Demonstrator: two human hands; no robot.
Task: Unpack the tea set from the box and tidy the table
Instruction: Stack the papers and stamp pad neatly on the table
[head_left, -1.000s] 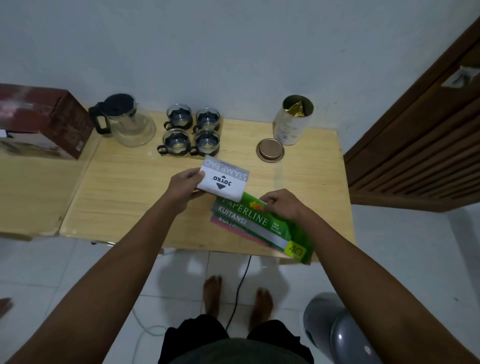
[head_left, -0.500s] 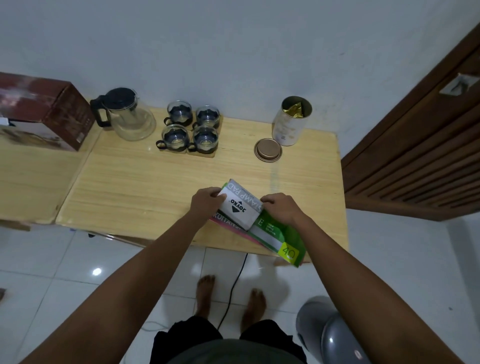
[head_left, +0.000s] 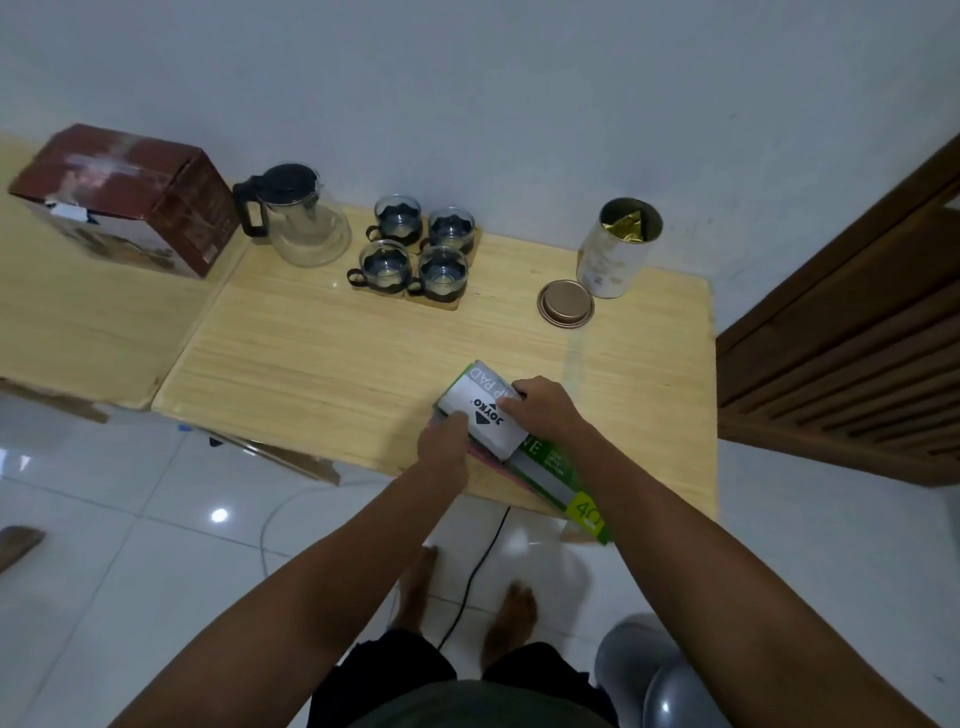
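Observation:
A white stamp pad box (head_left: 480, 410) lies on top of a green receipt book (head_left: 558, 475) near the table's front edge. My left hand (head_left: 444, 441) grips the box's near left side and my right hand (head_left: 543, 408) grips its far right side. A pink booklet edge shows under the green one. At the back of the wooden table (head_left: 332, 364) stand a glass teapot (head_left: 298, 215) with a black lid and several glass cups (head_left: 418, 254) on a small wooden tray. The brown tea set box (head_left: 130, 197) sits on the neighbouring table at the left.
An open white tin (head_left: 618, 249) with gold foil inside stands at the back right, its copper lid (head_left: 565, 310) lying beside it. A wooden door (head_left: 852, 353) is at the right. A grey stool (head_left: 654, 675) and a black cable (head_left: 472, 577) are on the tiled floor.
My left hand carried the stamp pad box down and to the right onto the green receipt book. Both hands now hold the box there, and the stack has shifted slightly.

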